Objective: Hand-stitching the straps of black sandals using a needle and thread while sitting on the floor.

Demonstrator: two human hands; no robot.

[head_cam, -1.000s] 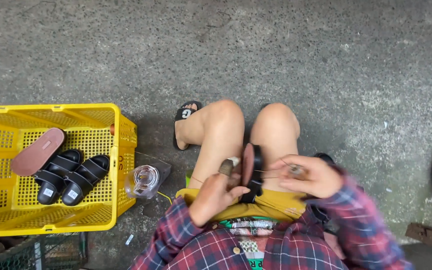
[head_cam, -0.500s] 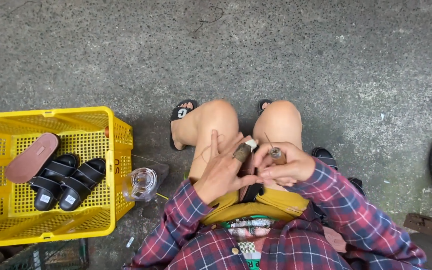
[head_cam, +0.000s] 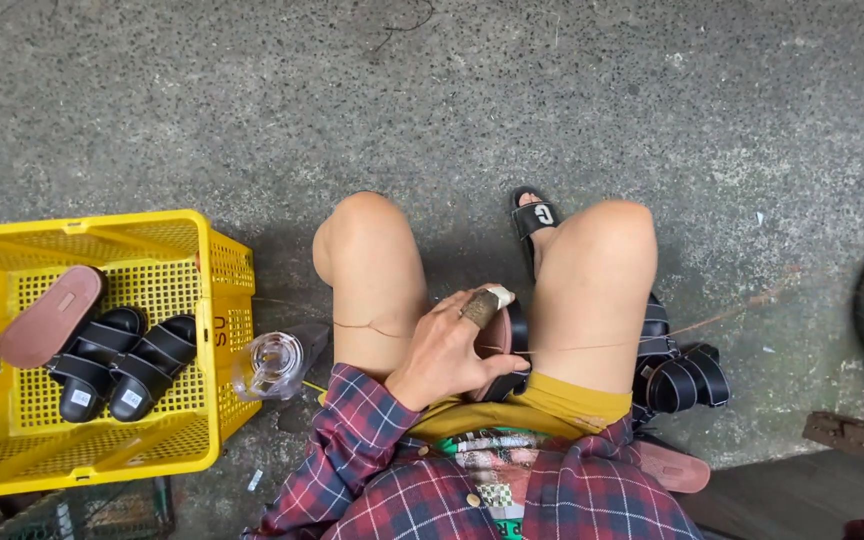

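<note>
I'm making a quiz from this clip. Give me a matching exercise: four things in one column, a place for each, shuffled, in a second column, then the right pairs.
Things:
1. pair of black sandals
2. clear glass
3. sandal with a brown sole
4. left hand

Places:
A. on the ground beside the yellow crate
B. wrapped around the sandal with a brown sole
C. inside the yellow crate
D. between the person's knees

Pairs: 1-C, 2-A, 3-D, 4-B
</note>
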